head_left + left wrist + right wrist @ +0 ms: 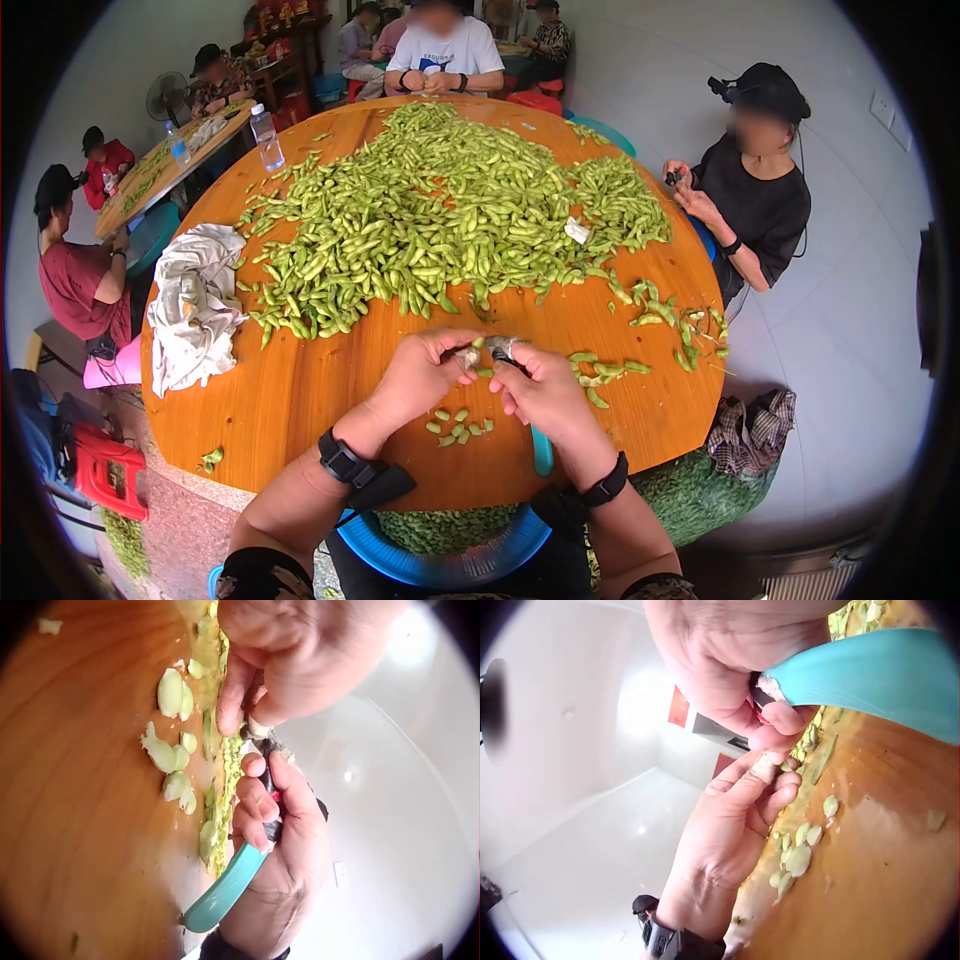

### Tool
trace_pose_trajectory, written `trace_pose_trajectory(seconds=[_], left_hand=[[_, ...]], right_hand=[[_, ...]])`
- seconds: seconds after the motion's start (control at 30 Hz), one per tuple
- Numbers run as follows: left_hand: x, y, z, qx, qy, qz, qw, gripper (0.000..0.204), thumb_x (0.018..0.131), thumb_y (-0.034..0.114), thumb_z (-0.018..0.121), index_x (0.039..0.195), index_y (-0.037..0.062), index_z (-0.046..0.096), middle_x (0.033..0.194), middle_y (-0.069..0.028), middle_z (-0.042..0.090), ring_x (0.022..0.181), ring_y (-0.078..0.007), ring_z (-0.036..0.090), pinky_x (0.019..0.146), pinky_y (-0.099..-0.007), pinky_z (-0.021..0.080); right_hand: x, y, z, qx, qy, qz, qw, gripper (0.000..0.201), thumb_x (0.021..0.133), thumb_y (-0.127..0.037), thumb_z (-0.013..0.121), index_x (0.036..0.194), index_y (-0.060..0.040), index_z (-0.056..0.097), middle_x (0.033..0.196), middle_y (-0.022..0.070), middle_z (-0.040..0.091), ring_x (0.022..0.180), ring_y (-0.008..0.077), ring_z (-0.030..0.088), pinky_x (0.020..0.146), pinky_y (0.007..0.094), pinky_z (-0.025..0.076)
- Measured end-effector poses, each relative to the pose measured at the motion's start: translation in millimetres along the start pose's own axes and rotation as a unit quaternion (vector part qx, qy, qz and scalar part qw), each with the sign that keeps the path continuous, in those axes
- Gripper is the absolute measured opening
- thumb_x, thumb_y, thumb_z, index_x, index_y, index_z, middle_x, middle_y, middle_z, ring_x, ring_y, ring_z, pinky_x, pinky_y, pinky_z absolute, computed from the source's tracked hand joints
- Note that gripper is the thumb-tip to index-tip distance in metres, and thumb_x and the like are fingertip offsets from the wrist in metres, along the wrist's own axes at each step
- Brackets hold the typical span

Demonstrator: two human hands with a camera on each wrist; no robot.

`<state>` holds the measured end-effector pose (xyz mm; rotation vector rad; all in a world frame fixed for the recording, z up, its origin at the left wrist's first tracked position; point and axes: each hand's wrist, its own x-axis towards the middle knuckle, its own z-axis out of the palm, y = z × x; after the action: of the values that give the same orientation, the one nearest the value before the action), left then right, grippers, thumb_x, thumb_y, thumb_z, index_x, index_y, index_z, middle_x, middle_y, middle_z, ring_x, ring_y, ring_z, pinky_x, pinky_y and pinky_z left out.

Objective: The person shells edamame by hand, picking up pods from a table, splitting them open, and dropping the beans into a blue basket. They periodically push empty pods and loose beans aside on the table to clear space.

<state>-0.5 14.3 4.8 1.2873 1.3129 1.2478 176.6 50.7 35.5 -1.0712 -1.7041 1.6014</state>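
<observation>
Over the near part of the round table [330,400], my left hand [425,362] pinches a green bean pod [478,343], mostly hidden by the fingers. White tape wraps the left thumb [763,768]. Close against it, my right hand [545,385] grips a tool with a curved teal handle [229,889] and black tape round its middle. The tool's grey metal end [500,345] meets the left fingertips; its exact kind cannot be made out. Several pale green beans [460,430] lie below the hands, and a few loose pods [605,370] lie to the right.
A wide heap of green pods [430,220] covers the table's middle. A white cloth [195,300] lies at left, with a water bottle [267,140] behind. Below the near edge is a blue basin [450,578] of beans; a full sack [700,495] stands right. People sit around.
</observation>
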Motion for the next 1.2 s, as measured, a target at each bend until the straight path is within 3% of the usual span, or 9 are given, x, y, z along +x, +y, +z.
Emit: trace_pose_trajectory(seconds=[0.13, 0.33, 0.43, 0.53, 0.7, 0.93, 0.97, 1.07, 1.2], left_hand=[[-0.3, -0.1, 1.6, 0.008, -0.01, 0.029, 1.0, 0.025, 0.085, -0.006, 0.06, 0.109, -0.0004, 0.064, 0.088, -0.0046, 0.064, 0.074, -0.0113, 0.062, 0.069, -0.024, 0.052], [-4.1, 8.3, 8.2, 0.162, 0.042, 0.163, 0.972, 0.026, 0.078, -0.004, 0.069, 0.102, 0.0039, 0.068, 0.082, -0.0047, 0.062, 0.073, -0.0109, 0.061, 0.065, -0.0243, 0.049], [-4.5, 6.7, 7.6, 0.161, 0.035, 0.154, 0.974, 0.022, 0.08, -0.004, 0.063, 0.101, 0.0023, 0.066, 0.083, -0.0094, 0.063, 0.073, -0.0203, 0.063, 0.066, -0.0289, 0.05], [-4.9, 8.5, 8.4, 0.169, 0.035, 0.148, 0.974, 0.019, 0.08, -0.003, 0.062, 0.098, 0.0016, 0.066, 0.082, -0.0102, 0.063, 0.071, -0.0214, 0.063, 0.064, -0.0296, 0.049], [-4.6, 3.5, 10.5, 0.195, 0.049, 0.166, 0.965, 0.02, 0.079, -0.005, 0.062, 0.098, 0.0006, 0.064, 0.082, -0.0071, 0.062, 0.072, -0.016, 0.061, 0.065, -0.0275, 0.049], [-0.5, -3.3, 4.7, 0.262, 0.04, 0.208, 0.942, 0.02, 0.083, -0.003, 0.056, 0.102, -0.0004, 0.06, 0.082, -0.0083, 0.063, 0.072, -0.0164, 0.062, 0.066, -0.0272, 0.05], [0.7, -5.5, 3.7, 0.262, 0.039, 0.206, 0.942, 0.02, 0.083, -0.003, 0.056, 0.102, -0.0004, 0.06, 0.082, -0.0083, 0.063, 0.072, -0.0164, 0.062, 0.066, -0.0272, 0.05], [2.6, -5.8, 2.9, 0.039, -0.005, 0.05, 0.998, 0.018, 0.091, 0.0, 0.047, 0.103, -0.0039, 0.06, 0.082, -0.006, 0.063, 0.067, -0.0126, 0.063, 0.067, -0.0247, 0.052], [11.2, -12.3, -7.0, -0.136, -0.033, -0.024, 0.99, 0.022, 0.095, 0.006, 0.046, 0.107, -0.0045, 0.06, 0.087, -0.0082, 0.065, 0.07, -0.0128, 0.063, 0.067, -0.0254, 0.054]], right_hand=[[-4.6, -6.0, 0.9, -0.012, -0.008, 0.013, 1.0, 0.024, 0.091, -0.006, 0.051, 0.113, 0.0002, 0.06, 0.074, 0.0031, 0.061, 0.053, 0.007, 0.054, 0.05, 0.0224, 0.046], [-7.1, 0.3, 0.9, 0.0, -0.011, 0.021, 1.0, 0.022, 0.091, -0.006, 0.052, 0.11, -0.0001, 0.061, 0.073, 0.0022, 0.061, 0.052, 0.0066, 0.054, 0.049, 0.0221, 0.045], [-7.0, 1.4, 0.8, 0.01, -0.017, 0.034, 0.999, 0.021, 0.091, -0.005, 0.052, 0.109, -0.0013, 0.062, 0.072, 0.0014, 0.06, 0.052, 0.0058, 0.053, 0.047, 0.0215, 0.043], [-4.3, 7.0, 1.7, 0.048, -0.01, 0.037, 0.998, 0.02, 0.09, -0.005, 0.053, 0.107, -0.003, 0.063, 0.071, -0.0002, 0.058, 0.052, 0.0049, 0.05, 0.046, 0.0206, 0.04], [2.1, 12.5, 9.2, 0.096, 0.021, 0.019, 0.995, 0.008, 0.092, -0.01, 0.055, 0.087, -0.0056, 0.06, 0.067, -0.0022, 0.055, 0.047, 0.0032, 0.045, 0.038, 0.019, 0.031], [6.9, 16.6, 4.4, 0.192, -0.013, 0.061, 0.979, 0.006, 0.09, -0.006, 0.056, 0.09, -0.003, 0.061, 0.069, 0.0014, 0.057, 0.046, 0.0052, 0.044, 0.037, 0.0206, 0.03], [7.4, 16.6, 4.1, 0.201, -0.014, 0.066, 0.977, 0.006, 0.09, -0.007, 0.055, 0.09, -0.0031, 0.061, 0.068, 0.0013, 0.056, 0.046, 0.0051, 0.045, 0.037, 0.0207, 0.03], [8.5, 17.4, 1.4, 0.214, -0.017, 0.074, 0.974, 0.007, 0.09, -0.007, 0.055, 0.091, -0.0035, 0.061, 0.068, 0.0012, 0.056, 0.046, 0.0051, 0.045, 0.036, 0.0208, 0.031], [9.6, 13.2, -1.6, 0.225, -0.03, 0.092, 0.97, 0.008, 0.09, -0.007, 0.054, 0.093, -0.0038, 0.061, 0.067, 0.0011, 0.056, 0.046, 0.0049, 0.045, 0.036, 0.0208, 0.031]])
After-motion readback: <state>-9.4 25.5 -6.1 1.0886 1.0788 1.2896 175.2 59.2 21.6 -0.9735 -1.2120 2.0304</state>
